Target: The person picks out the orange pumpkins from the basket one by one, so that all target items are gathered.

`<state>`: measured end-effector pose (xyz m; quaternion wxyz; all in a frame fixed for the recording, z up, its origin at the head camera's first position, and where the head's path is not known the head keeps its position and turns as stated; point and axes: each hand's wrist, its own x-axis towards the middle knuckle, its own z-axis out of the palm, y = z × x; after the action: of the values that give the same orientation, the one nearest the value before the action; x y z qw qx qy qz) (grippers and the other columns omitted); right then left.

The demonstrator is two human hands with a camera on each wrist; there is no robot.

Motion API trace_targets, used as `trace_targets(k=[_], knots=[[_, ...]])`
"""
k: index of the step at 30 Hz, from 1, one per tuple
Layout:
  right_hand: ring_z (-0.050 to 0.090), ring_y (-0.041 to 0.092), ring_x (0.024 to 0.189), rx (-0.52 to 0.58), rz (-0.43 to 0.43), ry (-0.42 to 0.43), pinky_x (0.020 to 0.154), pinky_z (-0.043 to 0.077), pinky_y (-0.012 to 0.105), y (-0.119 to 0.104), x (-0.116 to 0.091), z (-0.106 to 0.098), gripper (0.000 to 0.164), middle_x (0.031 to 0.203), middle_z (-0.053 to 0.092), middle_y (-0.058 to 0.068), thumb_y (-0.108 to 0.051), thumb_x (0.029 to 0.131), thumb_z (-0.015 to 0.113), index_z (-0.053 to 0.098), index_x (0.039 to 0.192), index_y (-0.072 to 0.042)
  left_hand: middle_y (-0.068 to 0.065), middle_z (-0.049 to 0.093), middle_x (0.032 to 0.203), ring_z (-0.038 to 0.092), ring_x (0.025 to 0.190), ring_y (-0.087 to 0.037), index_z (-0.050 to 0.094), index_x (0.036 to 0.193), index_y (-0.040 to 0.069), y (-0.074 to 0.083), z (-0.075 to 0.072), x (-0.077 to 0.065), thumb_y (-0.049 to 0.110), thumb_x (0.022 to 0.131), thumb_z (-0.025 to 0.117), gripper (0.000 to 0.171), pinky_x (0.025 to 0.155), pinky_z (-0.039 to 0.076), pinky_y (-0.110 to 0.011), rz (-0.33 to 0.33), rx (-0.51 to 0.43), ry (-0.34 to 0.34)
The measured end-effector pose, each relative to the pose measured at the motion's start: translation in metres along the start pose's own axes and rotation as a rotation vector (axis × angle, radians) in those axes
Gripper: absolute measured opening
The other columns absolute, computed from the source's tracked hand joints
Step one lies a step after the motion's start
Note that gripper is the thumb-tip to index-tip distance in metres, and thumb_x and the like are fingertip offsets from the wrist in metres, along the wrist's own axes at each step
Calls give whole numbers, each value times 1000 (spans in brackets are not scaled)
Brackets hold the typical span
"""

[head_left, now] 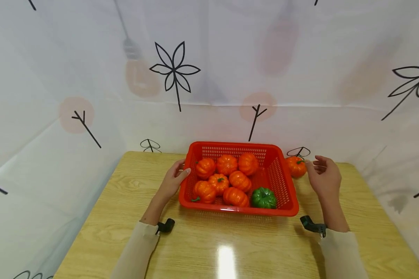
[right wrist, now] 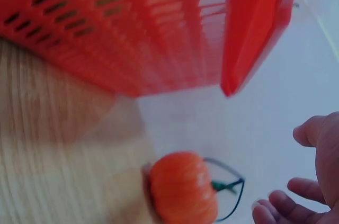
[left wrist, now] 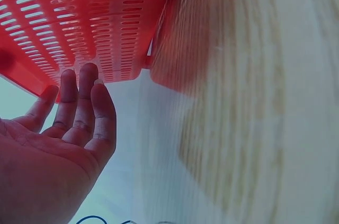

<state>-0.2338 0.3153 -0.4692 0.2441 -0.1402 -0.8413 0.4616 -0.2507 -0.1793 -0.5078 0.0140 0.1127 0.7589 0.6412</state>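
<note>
A red plastic basket [head_left: 238, 144] with slotted walls stands on the table, holding several orange toy pumpkins [head_left: 227, 165] and one green pumpkin [head_left: 264, 198]. My left hand [head_left: 173, 178] holds the basket's left side, thumb over the rim and fingers against the outside; the left wrist view shows those fingers [left wrist: 85, 102] by the slotted wall. Beyond the basket's right side sits another orange pumpkin [head_left: 296, 166] with a green stem. Just right of it is my right hand [head_left: 324, 178], its fingers loosely bent and holding nothing. In the right wrist view, a gap separates it from this pumpkin [right wrist: 184, 188].
The wooden table [head_left: 192, 248] ends at the back against a white patterned cloth [head_left: 209, 124], which also hangs on both sides. Each wrist carries a small black camera [head_left: 165, 225]. A bright light reflection lies on the front of the table.
</note>
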Motion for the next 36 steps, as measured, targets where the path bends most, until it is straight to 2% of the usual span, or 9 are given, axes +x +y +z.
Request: trace_targets(k=[5,10,12,18,20,22,25,33,36], knots=[[56,-1,96,-17,-75,-82,81,43,7,-15,-6,-1,54,129,66,21,-33,103,68,59,144,0,-22,59,137,65,118,-39,49,155,10,0,0,0,28,109,61,51,93,61,-37,-2,0,-1],[62,30,111,-35,-199,-170,83,43,6,-29,-10,-3,56,131,64,25,-31,104,68,56,147,3,-23,59,136,66,115,-38,49,155,11,2,-1,-1,28,109,61,50,90,61,-35,3,2,1],[62,37,114,-30,-261,-198,85,43,5,-34,-10,-4,56,130,64,25,-29,104,69,55,147,4,-23,60,136,66,114,-38,49,155,11,4,-1,-1,28,109,61,50,89,62,-35,4,4,3],[63,44,115,-72,-416,-331,88,39,3,-50,-7,-3,58,129,62,24,-24,101,74,53,148,4,-23,59,137,66,114,-35,48,156,11,6,0,-1,29,109,60,51,91,62,-38,-4,9,-2],[64,44,114,-97,-456,-373,93,51,16,-56,-5,-2,58,128,63,24,-24,101,75,54,148,4,-22,59,138,66,114,-34,48,156,11,5,0,-1,29,109,60,51,91,62,-38,-4,6,-4],[64,44,112,-113,-491,-408,95,58,34,-62,-2,0,58,127,63,24,-24,100,75,54,147,3,-22,59,138,66,114,-34,48,156,11,5,0,0,28,109,60,51,90,62,-37,0,1,-3],[66,43,108,-133,-545,-445,91,56,63,-71,1,4,56,125,63,25,-22,100,76,56,146,2,-22,59,138,66,114,-32,47,156,10,3,0,0,27,110,59,51,89,62,-35,8,-4,-3],[65,41,108,-229,-653,-562,89,59,60,-97,7,19,56,125,62,22,-24,97,79,59,144,0,-19,60,137,67,113,-29,48,156,10,1,1,0,27,109,60,51,90,62,-35,9,7,4],[64,40,112,-271,-656,-616,91,57,59,-107,10,26,57,129,62,22,-27,98,79,59,144,0,-20,59,137,66,114,-31,48,156,11,0,1,0,26,109,60,51,91,62,-35,5,2,2]])
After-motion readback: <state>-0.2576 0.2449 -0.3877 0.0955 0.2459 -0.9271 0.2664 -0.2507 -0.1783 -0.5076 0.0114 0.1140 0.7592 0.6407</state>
